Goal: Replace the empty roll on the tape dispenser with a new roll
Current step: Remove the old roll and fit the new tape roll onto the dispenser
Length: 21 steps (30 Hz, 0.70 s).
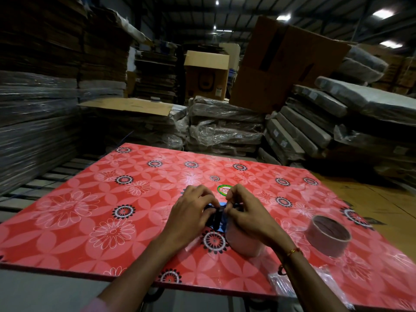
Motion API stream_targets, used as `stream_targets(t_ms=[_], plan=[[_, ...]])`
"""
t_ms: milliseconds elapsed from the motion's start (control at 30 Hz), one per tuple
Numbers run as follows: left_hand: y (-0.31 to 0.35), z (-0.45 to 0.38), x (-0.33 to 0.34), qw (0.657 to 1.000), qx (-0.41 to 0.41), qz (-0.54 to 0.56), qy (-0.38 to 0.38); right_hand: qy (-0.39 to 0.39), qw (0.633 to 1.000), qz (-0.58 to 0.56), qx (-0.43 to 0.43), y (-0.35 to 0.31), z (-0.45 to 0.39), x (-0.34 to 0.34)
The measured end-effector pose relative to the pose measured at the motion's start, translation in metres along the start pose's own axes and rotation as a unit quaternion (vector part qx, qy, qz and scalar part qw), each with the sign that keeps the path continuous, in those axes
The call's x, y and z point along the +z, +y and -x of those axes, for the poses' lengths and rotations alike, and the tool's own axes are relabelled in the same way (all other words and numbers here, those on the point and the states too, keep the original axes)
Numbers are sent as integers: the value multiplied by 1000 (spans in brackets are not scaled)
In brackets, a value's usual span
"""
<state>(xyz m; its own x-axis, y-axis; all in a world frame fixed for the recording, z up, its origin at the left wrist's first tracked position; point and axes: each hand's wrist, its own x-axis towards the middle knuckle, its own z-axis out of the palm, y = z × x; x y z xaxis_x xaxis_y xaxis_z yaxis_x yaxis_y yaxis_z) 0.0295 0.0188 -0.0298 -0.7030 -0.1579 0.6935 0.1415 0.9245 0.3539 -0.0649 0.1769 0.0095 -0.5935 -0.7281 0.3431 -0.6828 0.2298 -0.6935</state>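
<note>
Tape dispenser, black and blue plastic [216, 216], sits between both hands on the red floral desk [94, 212]. Left hand [191, 210] and right hand [245, 212] both grip it, fingers curled. New pinkish tape roll [244, 243] lies under the right wrist; the empty cardboard core [329, 235] stands well right of it.

- A warehouse or packing store, under a dim metal roof with strip lights [382, 13].
- Stacked flat cardboard [56, 41], open cartons [206, 73], plastic-wrapped bundles [225, 122].
</note>
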Motion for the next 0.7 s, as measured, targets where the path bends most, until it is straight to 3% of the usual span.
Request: stream_targets(t_ms=[267,500,700], plan=[[18,-1,-8,986,40,-161,8,-1,997,58,-53,1,-2,2],[48,11,9,969,-74,-235,38,51,988,138,-52,-2,-5,10],[60,17,13,969,-151,-192,32,42,990,123,-58,-1,-1,5]])
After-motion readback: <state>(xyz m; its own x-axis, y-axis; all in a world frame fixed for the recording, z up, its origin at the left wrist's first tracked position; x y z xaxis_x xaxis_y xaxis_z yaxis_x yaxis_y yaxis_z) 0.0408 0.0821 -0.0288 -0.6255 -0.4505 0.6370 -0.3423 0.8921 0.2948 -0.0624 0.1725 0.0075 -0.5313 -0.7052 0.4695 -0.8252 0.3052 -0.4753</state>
